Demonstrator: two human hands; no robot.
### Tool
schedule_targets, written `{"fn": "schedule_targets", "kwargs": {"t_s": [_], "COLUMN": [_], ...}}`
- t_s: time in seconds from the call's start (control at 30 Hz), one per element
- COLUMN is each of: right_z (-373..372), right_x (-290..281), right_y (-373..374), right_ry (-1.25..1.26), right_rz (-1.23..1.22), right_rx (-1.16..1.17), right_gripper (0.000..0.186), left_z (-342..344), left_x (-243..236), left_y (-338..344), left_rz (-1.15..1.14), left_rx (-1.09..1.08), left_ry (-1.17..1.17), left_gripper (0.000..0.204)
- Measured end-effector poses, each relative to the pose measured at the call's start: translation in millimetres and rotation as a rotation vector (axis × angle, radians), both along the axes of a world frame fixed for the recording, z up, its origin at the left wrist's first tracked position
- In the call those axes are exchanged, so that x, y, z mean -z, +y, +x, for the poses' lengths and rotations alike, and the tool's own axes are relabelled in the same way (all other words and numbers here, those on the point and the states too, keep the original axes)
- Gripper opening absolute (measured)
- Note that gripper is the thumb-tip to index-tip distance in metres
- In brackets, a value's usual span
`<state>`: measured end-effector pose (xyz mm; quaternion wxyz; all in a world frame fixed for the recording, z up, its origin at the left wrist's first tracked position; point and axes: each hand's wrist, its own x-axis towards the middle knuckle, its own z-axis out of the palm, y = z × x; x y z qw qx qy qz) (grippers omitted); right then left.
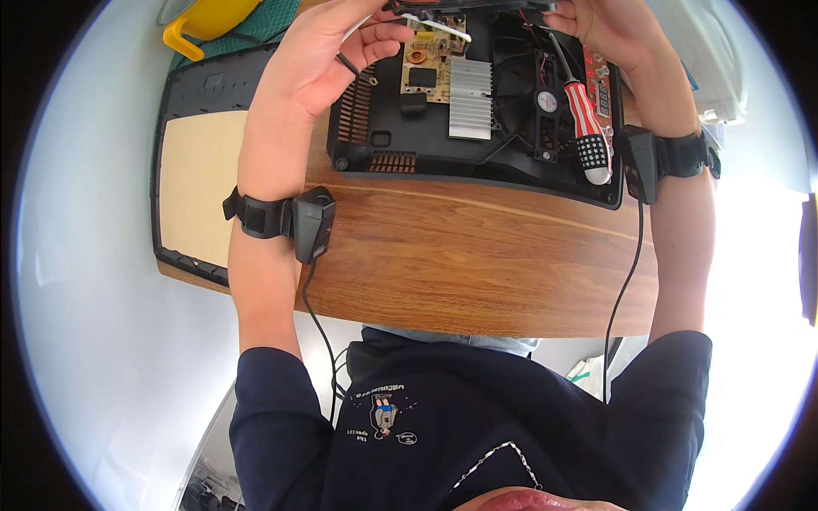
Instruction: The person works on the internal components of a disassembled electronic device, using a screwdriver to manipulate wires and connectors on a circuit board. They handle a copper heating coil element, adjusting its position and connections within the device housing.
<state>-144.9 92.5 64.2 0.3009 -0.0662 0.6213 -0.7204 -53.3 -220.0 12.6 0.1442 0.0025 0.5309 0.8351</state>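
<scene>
At the top edge of the view, my left hand (362, 43) has its fingers curled at the left end of a dark flat part (477, 7). The fingers of my right hand (596, 30) close on that part's right end. Most of the part is cut off by the picture's edge, so its kind does not show. A white lead (443, 30) hangs below it. Underneath lies the opened black base of an induction cooker (409, 166), with a circuit board (419, 77), a ribbed heat sink (470, 98) and a black fan (520, 94).
A screwdriver (588, 128) with a red, white and black handle lies across the base's right side, beside a red control board (603, 85). To the left is a black-framed panel (200, 187) on a green mat (277, 21), near a yellow container (204, 21). Wooden tabletop (477, 255) stretches nearer me.
</scene>
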Motion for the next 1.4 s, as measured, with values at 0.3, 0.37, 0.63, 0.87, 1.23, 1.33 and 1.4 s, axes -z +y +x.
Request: {"fn": "schedule_targets", "kwargs": {"t_s": [0.3,0.37,0.63,0.87,1.23,1.33,1.4], "right_z": [3.8,5.6,-1.8,-10.1,-17.7,-10.9,-8.0], "right_x": [4.4,1.1,12.5,20.6,32.9,32.5,33.6], "right_y": [-5.9,-5.5,-10.1,-6.1,-11.3,-15.3,-14.3], "right_ry": [-0.015,0.014,0.011,0.010,0.009,0.027,0.042], "right_rz": [-0.050,-0.034,-0.095,-0.121,0.013,0.093,0.169], "right_rx": [0.188,0.270,0.168,0.133,0.078,0.116,0.140], "right_gripper": [0.033,0.033,0.033,0.032,0.035,0.037,0.040], "left_z": [11.6,6.8,3.4,4.7,1.4,2.1,1.7], "left_x": [-8.9,-4.7,2.5,9.2,17.3,18.5,20.3], "left_y": [8.4,10.2,1.3,12.2,13.6,14.2,13.5], "left_rz": [-0.004,0.021,-0.021,-0.116,-0.003,-0.010,0.015], "left_rx": [0.109,0.195,0.229,0.221,0.120,0.108,0.105], "left_ry": [0.016,0.101,0.063,0.089,-0.086,-0.084,-0.080], "left_gripper": [0.025,0.025,0.030,0.032,0.025,0.024,0.023]}}
